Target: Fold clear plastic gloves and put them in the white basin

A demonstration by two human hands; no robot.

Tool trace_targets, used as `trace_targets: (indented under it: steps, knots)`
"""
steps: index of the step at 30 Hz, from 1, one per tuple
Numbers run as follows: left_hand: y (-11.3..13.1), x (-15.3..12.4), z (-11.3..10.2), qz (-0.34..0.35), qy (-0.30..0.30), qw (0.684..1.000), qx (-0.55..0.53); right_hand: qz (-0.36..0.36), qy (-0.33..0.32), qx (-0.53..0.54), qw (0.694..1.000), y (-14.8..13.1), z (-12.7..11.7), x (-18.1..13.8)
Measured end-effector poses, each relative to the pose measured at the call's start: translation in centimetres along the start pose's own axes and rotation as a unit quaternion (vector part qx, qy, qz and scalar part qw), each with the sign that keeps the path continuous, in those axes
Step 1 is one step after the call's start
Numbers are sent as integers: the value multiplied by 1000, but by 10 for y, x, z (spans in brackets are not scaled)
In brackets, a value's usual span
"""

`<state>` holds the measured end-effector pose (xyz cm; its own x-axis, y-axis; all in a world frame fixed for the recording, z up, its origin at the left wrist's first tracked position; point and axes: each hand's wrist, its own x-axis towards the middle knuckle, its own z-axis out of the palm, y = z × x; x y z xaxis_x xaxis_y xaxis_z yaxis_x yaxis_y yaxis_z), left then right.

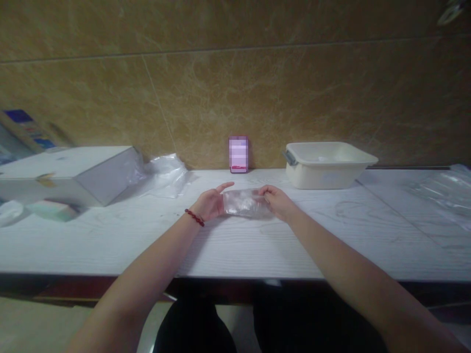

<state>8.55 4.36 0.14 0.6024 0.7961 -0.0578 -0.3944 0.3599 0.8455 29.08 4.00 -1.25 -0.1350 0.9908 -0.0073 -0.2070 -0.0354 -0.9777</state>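
A small clear plastic bag (243, 202) lies on the white table (147, 235), held at both ends. My left hand (210, 202) grips its left edge, with the index finger stretched out above it. A red bead bracelet sits on that wrist. My right hand (277, 200) pinches the bag's right edge with curled fingers. What is inside the bag is too faint to make out.
A cream plastic tub (327, 164) stands at the back right. A pink phone (238, 154) leans on the marble wall. A white box (69, 171) and crumpled clear plastic (165, 174) sit at the left; more plastic sheets (441, 191) lie at the far right.
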Motion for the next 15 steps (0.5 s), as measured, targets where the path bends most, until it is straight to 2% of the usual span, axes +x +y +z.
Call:
trace_targets:
  steps: [3, 8, 13, 15]
  knots:
    - [0, 2, 0, 1, 15, 1000, -6, -23, -12, 2, 1000, 4, -3, 4]
    - [-8, 8, -3, -14, 55, 998, 22, -53, 7, -7, 999, 8, -6, 7]
    - [-14, 16, -9, -73, 95, 993, 6, -69, -8, -6, 998, 8, -6, 6]
    - [-16, 16, -9, -68, 98, 993, 13, -77, -10, -18, 997, 8, -6, 6]
